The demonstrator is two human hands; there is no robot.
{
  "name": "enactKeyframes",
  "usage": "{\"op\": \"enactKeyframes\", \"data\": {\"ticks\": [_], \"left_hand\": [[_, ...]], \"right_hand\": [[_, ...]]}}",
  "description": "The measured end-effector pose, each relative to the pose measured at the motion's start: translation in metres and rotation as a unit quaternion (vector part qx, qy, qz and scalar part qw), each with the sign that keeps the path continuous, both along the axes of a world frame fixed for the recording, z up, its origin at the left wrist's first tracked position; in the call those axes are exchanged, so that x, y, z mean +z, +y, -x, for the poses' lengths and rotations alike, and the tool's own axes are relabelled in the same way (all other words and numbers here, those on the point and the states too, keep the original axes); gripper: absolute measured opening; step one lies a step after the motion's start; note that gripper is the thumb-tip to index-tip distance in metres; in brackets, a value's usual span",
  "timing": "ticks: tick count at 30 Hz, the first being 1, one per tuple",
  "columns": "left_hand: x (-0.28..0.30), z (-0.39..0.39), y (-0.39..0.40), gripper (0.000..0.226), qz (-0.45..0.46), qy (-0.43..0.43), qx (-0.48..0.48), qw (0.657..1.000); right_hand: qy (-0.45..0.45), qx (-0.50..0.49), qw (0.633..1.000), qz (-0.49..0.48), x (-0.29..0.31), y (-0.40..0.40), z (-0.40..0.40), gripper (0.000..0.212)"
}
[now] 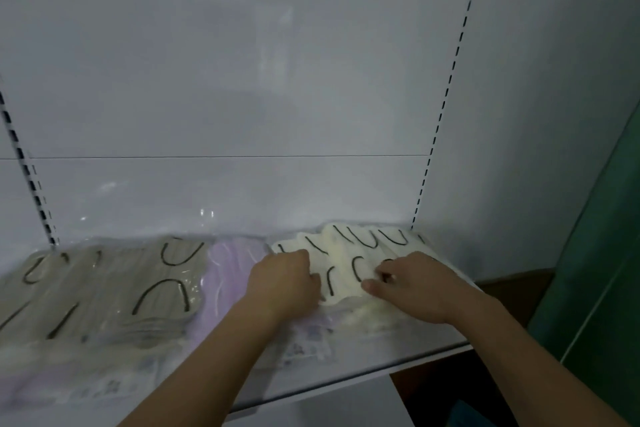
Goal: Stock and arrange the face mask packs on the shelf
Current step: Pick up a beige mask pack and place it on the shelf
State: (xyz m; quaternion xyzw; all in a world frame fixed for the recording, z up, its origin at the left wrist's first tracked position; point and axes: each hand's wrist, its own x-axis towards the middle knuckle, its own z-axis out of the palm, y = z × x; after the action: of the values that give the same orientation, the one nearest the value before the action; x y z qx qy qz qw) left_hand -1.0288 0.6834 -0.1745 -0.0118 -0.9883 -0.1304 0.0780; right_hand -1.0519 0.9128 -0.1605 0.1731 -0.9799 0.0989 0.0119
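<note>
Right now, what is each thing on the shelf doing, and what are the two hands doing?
Cream mask pack: lying flat at the shelf's right end, both hands on it.
Lilac mask pack: lying flat in the middle, untouched.
Grey mask pack: lying flat on the left, untouched.
Left hand: fingers curled on the cream pack.
Right hand: fingers curled on the cream pack.
Shelf: partly stocked.
</note>
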Motion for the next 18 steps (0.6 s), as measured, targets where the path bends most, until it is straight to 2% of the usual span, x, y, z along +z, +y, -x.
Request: {"op": "enactKeyframes", "data": {"ticks": [3,7,9,11,12,14,16,18], "left_hand": [[0.005,0.009,0.012,0.020,-0.076,-0.016,0.052,0.996],[0.010,0.014,0.022,0.024,-0.186,-0.005,0.138,0.973],[0.012,0.011,0.027,0.021,-0.294,0.007,0.155,0.943],[0.016,0.009,0.034,0.020,-0.423,0.004,0.155,0.893],[0.016,0.010,0.036,0.020,-0.442,0.008,0.160,0.883],[0.018,0.011,0.036,0.020,-0.371,0.018,0.189,0.909],[0.024,0.007,0.034,0.019,-0.253,0.018,0.228,0.940],[0.030,0.004,0.034,0.015,-0.222,-0.021,0.247,0.943]], "right_hand": [[0.003,0.081,0.996,0.037,-0.008,0.022,0.017,0.047],[-0.077,0.136,0.975,0.155,-0.020,0.049,0.030,0.034],[-0.077,0.164,0.967,0.180,-0.022,0.056,0.036,0.027],[-0.065,0.188,0.958,0.206,-0.023,0.059,0.042,0.027],[-0.058,0.195,0.956,0.211,-0.024,0.060,0.044,0.026],[-0.033,0.197,0.961,0.193,-0.026,0.062,0.050,0.023],[-0.020,0.180,0.969,0.168,-0.028,0.063,0.054,0.032],[-0.003,0.174,0.973,0.152,-0.034,0.061,0.060,0.044]]}}
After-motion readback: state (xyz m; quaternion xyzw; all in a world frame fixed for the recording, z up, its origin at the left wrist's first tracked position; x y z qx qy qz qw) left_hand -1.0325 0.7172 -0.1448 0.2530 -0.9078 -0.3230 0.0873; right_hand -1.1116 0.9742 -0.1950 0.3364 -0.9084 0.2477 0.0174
